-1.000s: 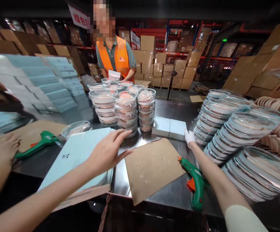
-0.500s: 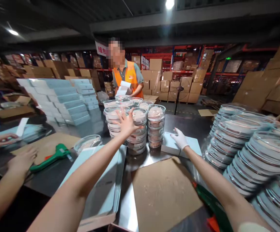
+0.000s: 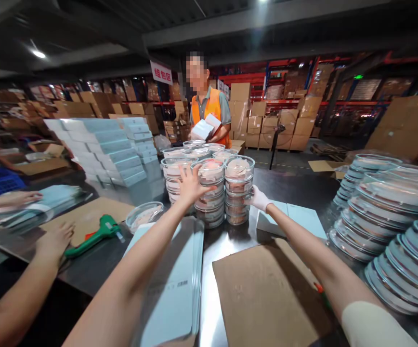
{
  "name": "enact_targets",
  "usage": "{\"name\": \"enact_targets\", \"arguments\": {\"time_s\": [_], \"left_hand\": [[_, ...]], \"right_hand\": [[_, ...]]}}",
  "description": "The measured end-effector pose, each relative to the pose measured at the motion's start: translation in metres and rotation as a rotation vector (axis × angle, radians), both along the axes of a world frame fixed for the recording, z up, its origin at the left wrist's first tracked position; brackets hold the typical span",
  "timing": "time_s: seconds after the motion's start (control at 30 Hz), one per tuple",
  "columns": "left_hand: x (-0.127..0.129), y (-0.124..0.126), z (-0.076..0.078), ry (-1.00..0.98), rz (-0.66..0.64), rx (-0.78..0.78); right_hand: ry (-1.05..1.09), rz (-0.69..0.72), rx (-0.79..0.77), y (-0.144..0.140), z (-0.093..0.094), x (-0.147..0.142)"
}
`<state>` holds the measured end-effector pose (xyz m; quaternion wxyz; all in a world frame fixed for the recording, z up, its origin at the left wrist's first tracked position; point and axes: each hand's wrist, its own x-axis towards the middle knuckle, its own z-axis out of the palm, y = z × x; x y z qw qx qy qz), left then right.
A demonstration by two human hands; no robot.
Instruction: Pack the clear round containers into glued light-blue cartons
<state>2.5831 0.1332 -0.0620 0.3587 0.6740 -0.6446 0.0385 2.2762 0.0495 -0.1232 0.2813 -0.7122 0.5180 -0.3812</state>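
Note:
My left hand is bare, its fingers spread against the near side of the front stacks of clear round containers. My right hand, in a white glove, rests at the right side of the rightmost front stack; its fingers are extended and partly hidden by the stack. Pale discs or packets show inside the lidded containers. Beneath my left forearm lies a pile of flat light-blue cartons. Light-blue boxes sit behind my right wrist, and a brown cardboard sheet lies between my forearms.
More container stacks line the right side. At left are a co-worker's hands, a green gun-shaped tool and a single round container. White boxes are piled behind. Across the table a person in an orange vest holds white boxes.
My right hand has moved left from above the light-blue boxes to the side of the rightmost front stack. My left hand stays spread at the stacks. The view has turned slightly left.

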Motion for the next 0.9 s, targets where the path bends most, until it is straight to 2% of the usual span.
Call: {"name": "enact_targets", "arguments": {"time_s": [0.23,0.33,0.4,0.5,0.57,0.63,0.67,0.73,0.8,0.9], "left_hand": [[0.042,-0.008,-0.003,-0.05,0.012,-0.012],[0.05,-0.005,-0.005,-0.059,0.011,0.006],[0.052,-0.001,-0.007,-0.057,0.024,-0.007],[0.042,0.011,-0.011,-0.092,0.023,-0.181],[0.02,0.019,-0.014,-0.181,-0.108,-0.362],[-0.019,0.024,-0.019,-0.32,-0.392,-0.401],[-0.044,0.024,-0.024,-0.393,-0.555,-0.34],[-0.102,0.02,-0.037,-0.527,-0.825,-0.088],[-0.158,0.012,-0.059,-0.565,-0.895,0.07],[-0.216,-0.001,-0.099,-0.576,-0.853,0.214]], "right_hand": [[0.097,0.084,-0.018,0.005,-0.015,0.038],[0.157,0.121,-0.026,0.006,-0.018,0.041],[0.218,0.115,-0.022,0.008,-0.015,0.025],[0.333,0.001,-0.009,0.024,-0.004,-0.036],[0.421,-0.157,0.008,0.044,0.001,-0.094],[0.512,-0.376,0.045,0.069,0.001,-0.151],[0.555,-0.49,0.068,0.082,-0.001,-0.177],[0.628,-0.678,0.128,0.105,-0.012,-0.215],[0.682,-0.756,0.207,0.122,-0.028,-0.237],[0.725,-0.676,0.293,0.132,-0.054,-0.245]]}}
